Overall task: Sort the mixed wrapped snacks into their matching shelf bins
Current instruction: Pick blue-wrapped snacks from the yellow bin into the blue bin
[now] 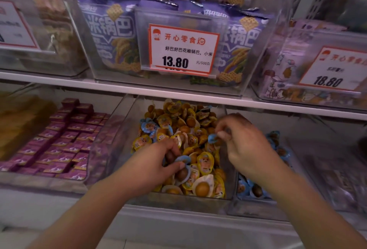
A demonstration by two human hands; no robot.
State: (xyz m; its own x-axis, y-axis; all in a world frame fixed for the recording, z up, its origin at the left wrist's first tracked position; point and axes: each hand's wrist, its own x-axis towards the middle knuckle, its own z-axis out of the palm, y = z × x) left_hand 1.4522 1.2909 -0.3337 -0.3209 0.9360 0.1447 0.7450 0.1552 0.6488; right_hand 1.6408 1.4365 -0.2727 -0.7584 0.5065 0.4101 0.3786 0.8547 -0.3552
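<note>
Both hands down in centre clear bin (123,129) on lower shelf, bin heaped w/ yellow-wrapped egg snacks (204,164).

Left hand (156,161): fingers curled round a blue-wrapped egg snack (183,159), thumb pressed vs. its blue rim; brown egg visible just under thumb. Second brown piece tucked betw. the fingers, wrapper colour not clear. Resting low on the pile, near-left part of bin.

Right hand (241,145): fingertips pinched tight on another blue-wrapped snack (212,138), held just above the yellow heap, up and to right of left hand. Blurred, so exact finger lie hard to read. Hands apart, not touching.

More blue strays (148,126) lying among the yellow ones beyond left hand, toward back-left of pile.

Right of right hand, past the bin wall: neighbouring bin (236,205) w/ blue-wrapped eggs (243,188), partly hidden under right forearm; more of same blue visible beyond the wrist.

Left of left hand: bin of small purple-pink wrapped squares (65,139), stacked in rows. Further left, sth. yellowish, too blurred to tell.

Above both hands, upper shelf (79,85): clear bin of purple rice-cracker bags (107,34), price tag (181,49) on front reading 13.80. Up-right of right hand: another bin w/ tag (333,70) reading 18.80, contents pale printed packs. Up-left: bin of brownish packs, blurred, tag cut off at edge.
</note>
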